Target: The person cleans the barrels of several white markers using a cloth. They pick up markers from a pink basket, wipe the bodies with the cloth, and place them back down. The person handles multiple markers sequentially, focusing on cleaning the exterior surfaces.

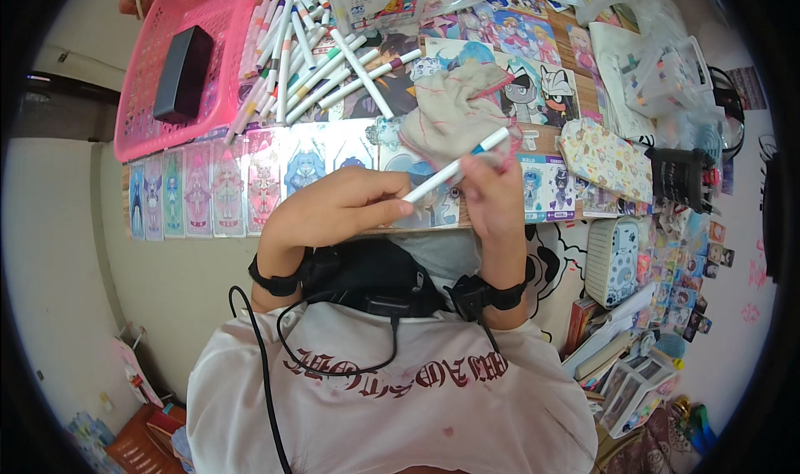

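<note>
A white acrylic marker (435, 180) with a blue band slants between my two hands, above the table edge. My left hand (350, 205) pinches its lower end between thumb and fingers. My right hand (492, 190) grips it near the blue band, its fingers partly blurred. Just beyond, a crumpled beige cloth (455, 108) with pink edging lies over the cards; its near part reaches my right fingers, and I cannot tell whether they hold it. A loose pile of white markers (312, 61) with coloured bands spreads over the far left of the table.
A pink plastic basket (219, 55) holding a dark box (183, 74) stands at the left. Behind the pile is a clear marker case (378, 5). Illustrated cards (230, 190) line the front edge. At right lie a patterned pouch (606, 161) and a black holder (680, 177).
</note>
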A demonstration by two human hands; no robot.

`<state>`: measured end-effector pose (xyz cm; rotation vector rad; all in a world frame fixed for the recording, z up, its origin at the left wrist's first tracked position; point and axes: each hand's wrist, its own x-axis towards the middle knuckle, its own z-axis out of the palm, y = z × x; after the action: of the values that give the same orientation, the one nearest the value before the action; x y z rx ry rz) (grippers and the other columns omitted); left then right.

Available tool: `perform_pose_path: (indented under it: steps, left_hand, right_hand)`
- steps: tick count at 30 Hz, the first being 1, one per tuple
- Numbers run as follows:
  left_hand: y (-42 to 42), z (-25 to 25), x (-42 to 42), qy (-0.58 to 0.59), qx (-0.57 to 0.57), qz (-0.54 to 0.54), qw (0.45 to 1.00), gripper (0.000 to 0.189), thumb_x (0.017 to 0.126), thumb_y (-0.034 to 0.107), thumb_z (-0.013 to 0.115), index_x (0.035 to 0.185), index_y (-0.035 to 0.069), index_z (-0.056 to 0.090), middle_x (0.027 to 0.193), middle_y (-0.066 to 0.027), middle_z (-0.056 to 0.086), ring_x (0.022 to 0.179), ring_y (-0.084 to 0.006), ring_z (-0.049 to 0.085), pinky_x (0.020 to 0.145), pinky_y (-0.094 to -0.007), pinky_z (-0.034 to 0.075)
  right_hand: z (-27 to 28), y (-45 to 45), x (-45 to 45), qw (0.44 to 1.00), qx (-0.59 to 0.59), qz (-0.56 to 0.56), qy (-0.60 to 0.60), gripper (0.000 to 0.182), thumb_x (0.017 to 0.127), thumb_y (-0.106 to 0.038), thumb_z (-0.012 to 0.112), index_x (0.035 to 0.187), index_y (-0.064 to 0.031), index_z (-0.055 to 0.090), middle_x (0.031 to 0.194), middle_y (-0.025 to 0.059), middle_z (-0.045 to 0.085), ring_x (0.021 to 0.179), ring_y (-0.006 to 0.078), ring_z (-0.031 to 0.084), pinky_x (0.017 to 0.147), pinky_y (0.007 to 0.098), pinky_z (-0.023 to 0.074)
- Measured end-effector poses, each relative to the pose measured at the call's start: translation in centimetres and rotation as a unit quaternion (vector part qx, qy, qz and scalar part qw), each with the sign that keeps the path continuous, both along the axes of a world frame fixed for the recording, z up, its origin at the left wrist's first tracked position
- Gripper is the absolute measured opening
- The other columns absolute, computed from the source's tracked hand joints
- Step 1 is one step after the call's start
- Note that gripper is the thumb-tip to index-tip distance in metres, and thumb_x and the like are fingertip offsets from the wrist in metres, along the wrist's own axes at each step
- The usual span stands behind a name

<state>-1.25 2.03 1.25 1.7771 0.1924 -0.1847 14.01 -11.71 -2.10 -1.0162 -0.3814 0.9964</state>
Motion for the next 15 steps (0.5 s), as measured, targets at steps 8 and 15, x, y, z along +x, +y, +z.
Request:
perform_pose_path:
  steps: [8,15]
  left_hand:
    - [-0.3,0.5,0.2,0.017,-0.004,0.033,0.999,0.023,0.088,0.024,0.043,0.077,0.003,0.045,0.053,-0.0094,0.040,0.048,-0.0192,0.038,0.047,-0.0311,0.032]
    - [-0.4,-1.0,0.2,-0.071,0.007,0.036,0.997,0.023,0.088,0.024,0.044,0.079,0.003,0.047,0.055,-0.0108,0.041,0.051,-0.0220,0.040,0.050,-0.0319,0.034]
  right_hand:
    - [0.2,0.4,0.2,0.993,0.066,-0.057,0.082,0.014,0.074,-0.004,0.062,0.085,-0.0012,0.054,0.068,0.0015,0.056,0.056,0.0053,0.049,0.049,0.0175,0.0363]
    - [0.9,0.5,-0.8,0.995,-0.017,0.061,-0.081,0.011,0.075,-0.004,0.060,0.084,-0.0016,0.054,0.070,0.0002,0.054,0.054,0.0028,0.043,0.047,0.0175,0.0331]
